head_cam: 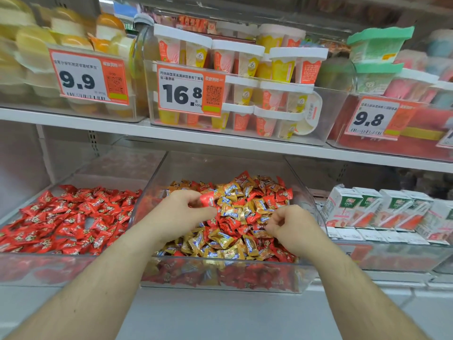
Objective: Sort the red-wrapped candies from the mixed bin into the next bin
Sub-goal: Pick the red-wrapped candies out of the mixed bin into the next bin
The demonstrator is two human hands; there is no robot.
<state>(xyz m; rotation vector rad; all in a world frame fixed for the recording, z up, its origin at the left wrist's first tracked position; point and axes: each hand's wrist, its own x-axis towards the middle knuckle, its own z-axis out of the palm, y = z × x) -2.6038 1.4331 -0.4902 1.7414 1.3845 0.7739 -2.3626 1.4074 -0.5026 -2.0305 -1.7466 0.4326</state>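
Observation:
A clear mixed bin (220, 278) in the middle holds red-wrapped and gold-wrapped candies (235, 217). To its left, a second clear bin (29, 266) holds only red-wrapped candies (71, 217). My left hand (181, 212) hovers over the mixed bin's left part and pinches a red-wrapped candy (207, 199) between thumb and fingers. My right hand (289, 225) rests on the pile at the right, its fingers curled down among the candies; whether it grips one is hidden.
Small drink cartons (382, 209) fill a clear bin to the right. A white shelf (220, 141) overhangs the bins, carrying pudding cups (245, 69) and price tags (188, 90). The bins' front walls stand between me and the candies.

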